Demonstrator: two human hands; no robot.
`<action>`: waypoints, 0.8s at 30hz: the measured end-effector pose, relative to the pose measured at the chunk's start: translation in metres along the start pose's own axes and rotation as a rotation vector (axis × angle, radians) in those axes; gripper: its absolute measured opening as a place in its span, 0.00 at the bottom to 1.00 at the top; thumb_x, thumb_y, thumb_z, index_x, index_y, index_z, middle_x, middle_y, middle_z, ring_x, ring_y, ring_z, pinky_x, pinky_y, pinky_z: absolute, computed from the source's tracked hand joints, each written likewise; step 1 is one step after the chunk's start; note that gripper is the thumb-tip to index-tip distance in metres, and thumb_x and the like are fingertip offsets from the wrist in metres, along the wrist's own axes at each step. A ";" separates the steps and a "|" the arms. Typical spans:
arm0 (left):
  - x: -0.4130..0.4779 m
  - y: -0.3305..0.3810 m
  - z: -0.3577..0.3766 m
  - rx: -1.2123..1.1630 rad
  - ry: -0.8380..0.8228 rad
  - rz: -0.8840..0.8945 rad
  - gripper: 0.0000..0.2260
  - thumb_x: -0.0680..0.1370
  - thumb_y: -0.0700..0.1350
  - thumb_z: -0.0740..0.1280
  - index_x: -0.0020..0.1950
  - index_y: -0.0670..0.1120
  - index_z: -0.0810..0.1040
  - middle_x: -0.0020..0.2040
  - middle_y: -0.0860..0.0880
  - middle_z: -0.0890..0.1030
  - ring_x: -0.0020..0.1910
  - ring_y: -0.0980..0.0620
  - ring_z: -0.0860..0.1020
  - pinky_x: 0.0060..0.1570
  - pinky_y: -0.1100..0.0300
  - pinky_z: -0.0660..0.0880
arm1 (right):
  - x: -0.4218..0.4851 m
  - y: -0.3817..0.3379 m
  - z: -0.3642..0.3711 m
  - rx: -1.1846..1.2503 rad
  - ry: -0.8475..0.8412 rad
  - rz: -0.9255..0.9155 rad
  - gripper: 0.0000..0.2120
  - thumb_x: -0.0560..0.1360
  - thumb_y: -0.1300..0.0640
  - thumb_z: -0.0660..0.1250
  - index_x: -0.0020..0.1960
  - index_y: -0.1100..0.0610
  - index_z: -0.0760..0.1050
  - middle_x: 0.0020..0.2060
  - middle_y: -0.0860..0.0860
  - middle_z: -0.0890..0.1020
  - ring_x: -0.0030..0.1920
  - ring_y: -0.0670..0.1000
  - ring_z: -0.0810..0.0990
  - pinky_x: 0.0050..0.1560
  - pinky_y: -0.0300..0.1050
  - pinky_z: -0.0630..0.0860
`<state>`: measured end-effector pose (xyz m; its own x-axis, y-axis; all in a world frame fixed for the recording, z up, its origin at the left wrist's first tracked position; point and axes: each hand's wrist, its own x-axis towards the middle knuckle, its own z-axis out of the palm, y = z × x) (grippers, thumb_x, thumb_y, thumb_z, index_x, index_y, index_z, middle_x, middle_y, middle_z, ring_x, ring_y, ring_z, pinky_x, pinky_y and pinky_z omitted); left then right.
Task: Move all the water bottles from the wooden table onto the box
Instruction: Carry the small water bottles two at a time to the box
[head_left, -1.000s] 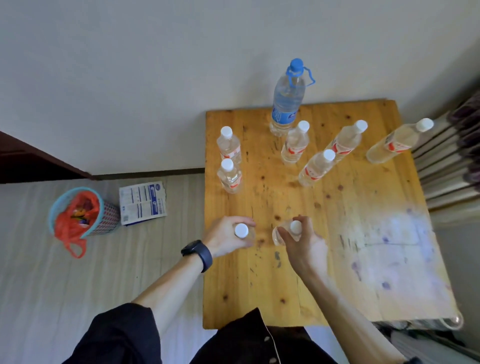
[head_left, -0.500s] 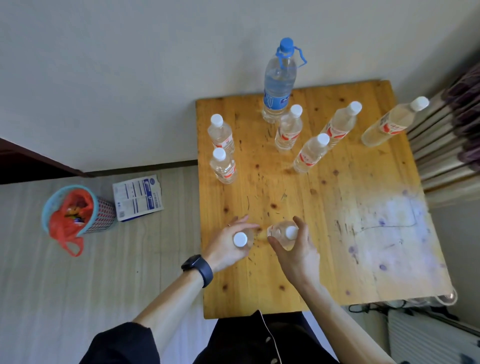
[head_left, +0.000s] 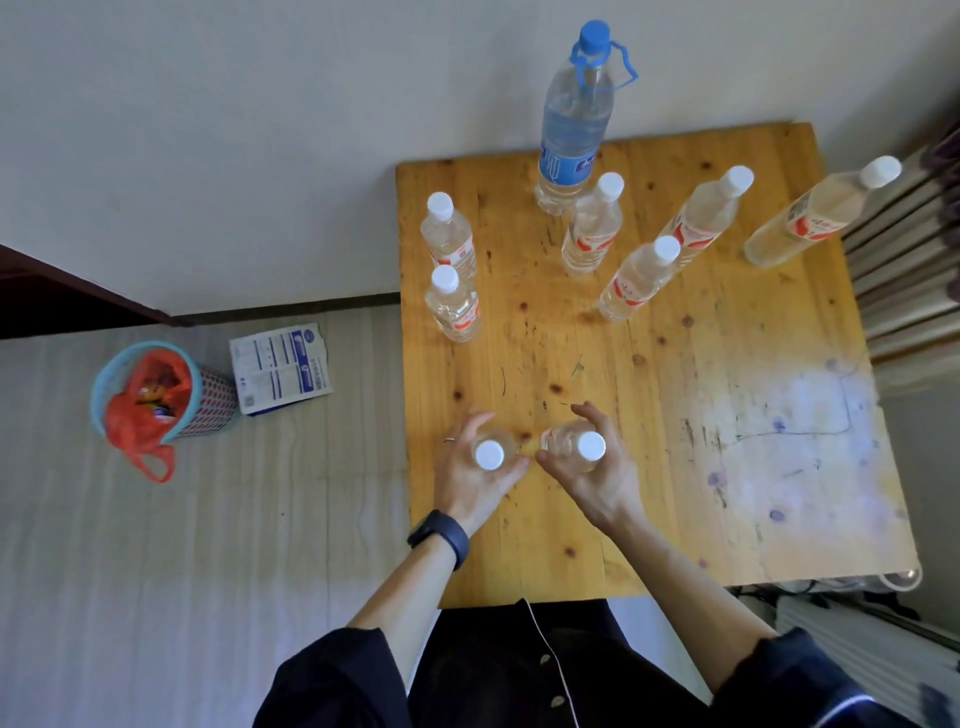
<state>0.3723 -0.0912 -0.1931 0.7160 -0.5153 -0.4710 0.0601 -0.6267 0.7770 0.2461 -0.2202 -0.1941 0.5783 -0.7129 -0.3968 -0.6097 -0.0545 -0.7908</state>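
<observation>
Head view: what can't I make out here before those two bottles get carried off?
1. The box: outside the head view, so the drop spot is unknown.
2. The left-hand bottle and right-hand bottle: seen cap-on, bodies hidden by the left hand and right hand; standing on the wooden table or lifted, cannot tell.
3. The standing bottles: label print too small to read.

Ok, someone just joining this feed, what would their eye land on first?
The two hands over the near left part of the wooden table: the left hand grips the first white-capped bottle, the right hand the second white-capped bottle beside it. At the far edge a tall blue-capped bottle towers over six small bottles. On the floor to the left sits a blue basket holding a red bag.
</observation>
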 end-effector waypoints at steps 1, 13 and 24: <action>0.000 0.001 0.001 0.001 -0.013 -0.017 0.23 0.69 0.51 0.79 0.60 0.57 0.74 0.60 0.60 0.77 0.56 0.66 0.74 0.53 0.73 0.69 | 0.002 0.001 0.002 -0.002 0.009 0.022 0.32 0.68 0.45 0.79 0.67 0.43 0.69 0.66 0.41 0.76 0.64 0.45 0.76 0.61 0.43 0.75; -0.003 0.012 -0.010 0.143 -0.029 0.093 0.17 0.67 0.58 0.76 0.51 0.58 0.74 0.45 0.58 0.81 0.45 0.57 0.79 0.40 0.58 0.78 | -0.047 -0.007 -0.019 0.100 0.267 0.096 0.22 0.68 0.45 0.79 0.57 0.42 0.72 0.45 0.37 0.82 0.45 0.36 0.80 0.40 0.30 0.74; -0.069 0.117 0.063 0.399 -0.476 0.598 0.15 0.69 0.58 0.75 0.52 0.61 0.75 0.46 0.61 0.81 0.43 0.59 0.79 0.35 0.62 0.77 | -0.205 0.011 -0.100 0.318 0.827 0.235 0.20 0.67 0.51 0.80 0.54 0.45 0.75 0.40 0.39 0.83 0.40 0.36 0.80 0.33 0.28 0.72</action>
<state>0.2862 -0.1661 -0.0964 0.1766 -0.9584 -0.2241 -0.5468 -0.2848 0.7873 0.0672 -0.1446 -0.0748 -0.1890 -0.9613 -0.2003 -0.4134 0.2630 -0.8718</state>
